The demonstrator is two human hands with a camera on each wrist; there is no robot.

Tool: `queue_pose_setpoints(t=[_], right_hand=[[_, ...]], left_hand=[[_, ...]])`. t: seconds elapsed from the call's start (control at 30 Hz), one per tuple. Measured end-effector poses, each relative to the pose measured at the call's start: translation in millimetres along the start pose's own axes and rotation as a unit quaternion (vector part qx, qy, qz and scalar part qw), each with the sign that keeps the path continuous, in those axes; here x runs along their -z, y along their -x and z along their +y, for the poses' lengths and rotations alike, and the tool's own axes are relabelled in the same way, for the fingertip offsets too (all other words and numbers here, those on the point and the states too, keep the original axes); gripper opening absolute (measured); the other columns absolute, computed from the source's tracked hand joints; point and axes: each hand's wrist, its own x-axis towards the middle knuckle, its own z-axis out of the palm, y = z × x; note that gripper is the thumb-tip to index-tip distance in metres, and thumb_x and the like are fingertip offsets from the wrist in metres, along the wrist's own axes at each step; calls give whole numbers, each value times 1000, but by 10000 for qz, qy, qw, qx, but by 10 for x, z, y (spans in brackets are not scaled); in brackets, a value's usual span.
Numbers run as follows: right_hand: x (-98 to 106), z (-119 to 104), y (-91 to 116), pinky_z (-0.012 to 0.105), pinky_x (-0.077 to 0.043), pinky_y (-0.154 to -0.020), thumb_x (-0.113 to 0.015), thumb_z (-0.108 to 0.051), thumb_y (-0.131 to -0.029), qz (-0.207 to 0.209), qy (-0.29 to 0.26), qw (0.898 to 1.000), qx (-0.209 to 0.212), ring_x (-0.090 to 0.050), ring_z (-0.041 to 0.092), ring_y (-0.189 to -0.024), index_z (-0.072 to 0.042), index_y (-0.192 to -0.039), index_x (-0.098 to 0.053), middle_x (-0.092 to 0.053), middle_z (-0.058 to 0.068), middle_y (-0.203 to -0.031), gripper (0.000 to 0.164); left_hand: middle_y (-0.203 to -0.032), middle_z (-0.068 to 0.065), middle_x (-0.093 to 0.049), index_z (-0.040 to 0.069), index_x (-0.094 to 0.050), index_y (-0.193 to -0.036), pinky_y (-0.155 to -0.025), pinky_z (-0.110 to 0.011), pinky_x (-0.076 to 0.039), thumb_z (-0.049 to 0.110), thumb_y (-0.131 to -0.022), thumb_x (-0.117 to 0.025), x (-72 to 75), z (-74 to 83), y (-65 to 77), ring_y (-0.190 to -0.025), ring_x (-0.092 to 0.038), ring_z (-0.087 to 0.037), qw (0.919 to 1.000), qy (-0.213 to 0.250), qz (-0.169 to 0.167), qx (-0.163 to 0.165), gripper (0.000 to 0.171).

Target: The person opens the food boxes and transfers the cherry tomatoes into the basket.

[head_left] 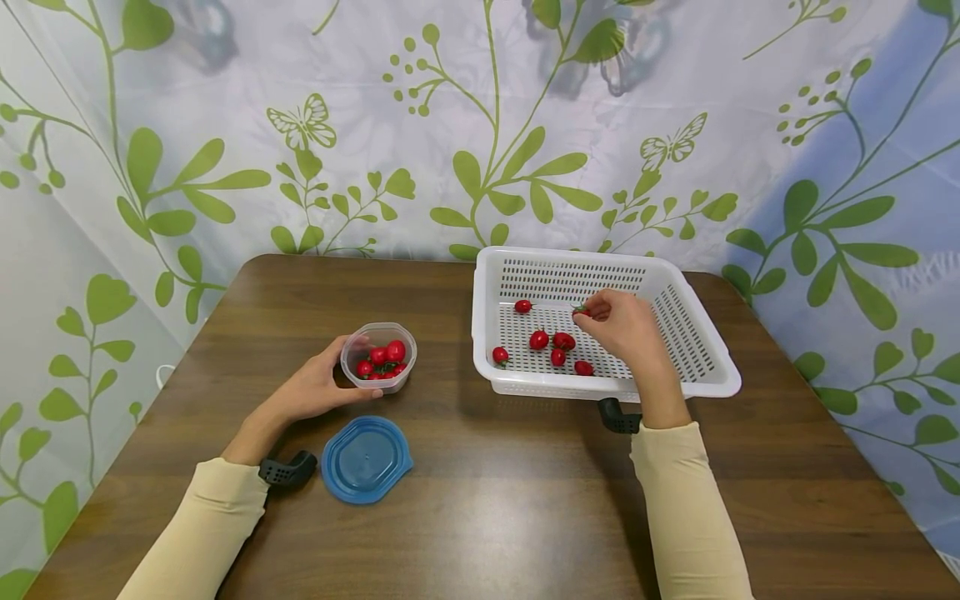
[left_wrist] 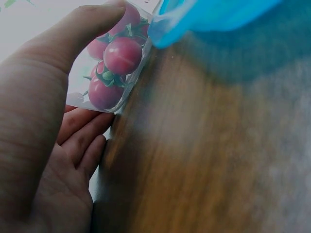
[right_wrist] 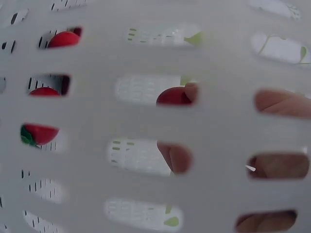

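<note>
My left hand [head_left: 318, 385] holds a small clear plastic container [head_left: 399, 332] at the left, thumb on the near side and fingers behind. Several red cherry tomatoes [left_wrist: 123, 55] with green stems lie inside it. Over the white perforated basket [head_left: 483, 321], my right hand [head_left: 624, 330] pinches a cherry tomato [head_left: 581, 312] between thumb and fingers. Several more cherry tomatoes [head_left: 538, 339] are spread on the basket floor. Through the slots of the basket wall [right_wrist: 92, 116], the right wrist view shows parts of the fingers and a tomato [right_wrist: 173, 96].
A blue lid [head_left: 365, 460] lies flat on the brown wooden table [head_left: 480, 500], just in front of the container. The basket stands at the table's far right. A leaf-patterned curtain [head_left: 360, 125] hangs behind the table.
</note>
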Motion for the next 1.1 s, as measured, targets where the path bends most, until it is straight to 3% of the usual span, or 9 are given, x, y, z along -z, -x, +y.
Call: queue_pose_setpoints(t=[0.5, 0.77, 1.1], right_hand=[[10, -32, 3, 52, -54, -95, -71, -28, -97, -13, 8, 10000, -68, -69, 35, -107, 0, -116, -69, -73, 20, -113, 33], [20, -116, 21, 51, -55, -96, -70, -26, -98, 454, -175, 9987, 155, -69, 35, -106, -1, -116, -70, -74, 19, -113, 30], [4, -331, 52, 50, -54, -101, -70, -27, -98, 753, -628, 9944, 402, -69, 34, -111, -3, -122, -70, -73, 17, -119, 34]], left_hand=[[-155, -12, -49, 11, -42, -148, -117, -63, -32, 40, -84, -86, 0, -2, -1, -144, -44, -37, 10000, 9, -18, 30, 82], [-155, -13, -48, 10, -42, -148, -117, -64, -32, 39, -84, -86, 6, 12, 1, -144, -44, -38, 10000, -12, -18, 21, 83], [-155, -13, -48, 10, -41, -149, -117, -63, -32, 39, -84, -86, 11, 30, 8, -144, -44, -38, 10000, -23, -37, 34, 84]])
